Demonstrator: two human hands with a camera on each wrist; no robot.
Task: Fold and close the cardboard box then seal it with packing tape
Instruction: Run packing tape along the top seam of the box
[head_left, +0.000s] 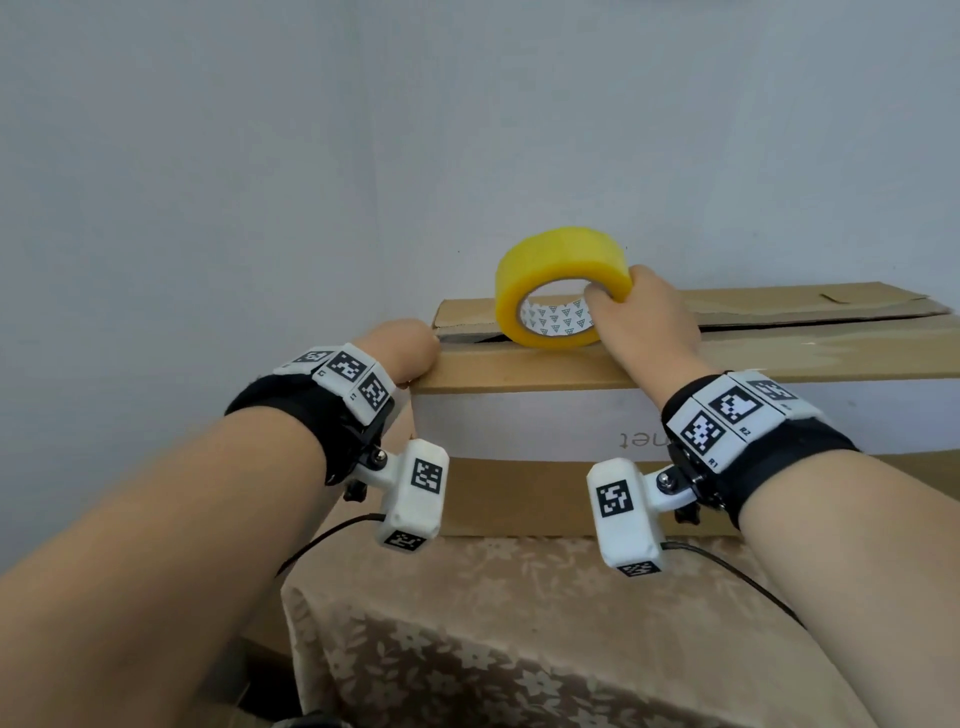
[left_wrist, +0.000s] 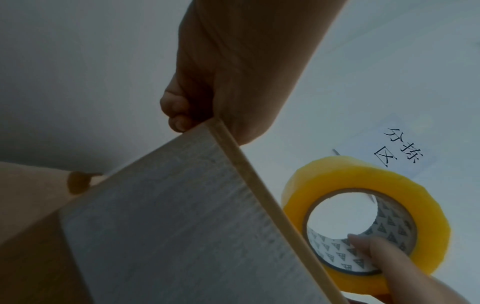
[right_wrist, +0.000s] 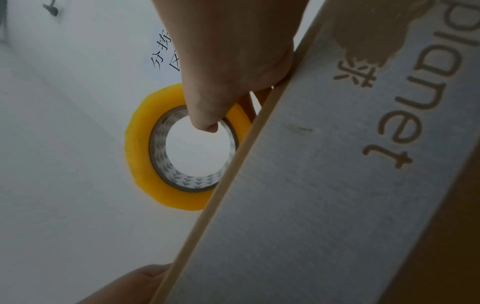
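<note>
A cardboard box (head_left: 519, 415) with a white printed band lies on the table, its top flaps folded down with a dark slit between them. My right hand (head_left: 644, 322) holds a yellow packing tape roll (head_left: 561, 260) upright on the box top near its left end. The thumb is inside the core (right_wrist: 205, 125) and the fingers lie over the roll's outer face. My left hand (head_left: 410, 348) grips the box's top left corner, its fingers (left_wrist: 176, 115) curled over the end face. No pulled-out tape strip can be made out.
The box stands on a table covered with a beige floral cloth (head_left: 519, 649), close to a plain pale wall. A paper sign with black characters (left_wrist: 400, 148) hangs on the wall above. Thin black cables (head_left: 322, 540) trail from the wrist cameras.
</note>
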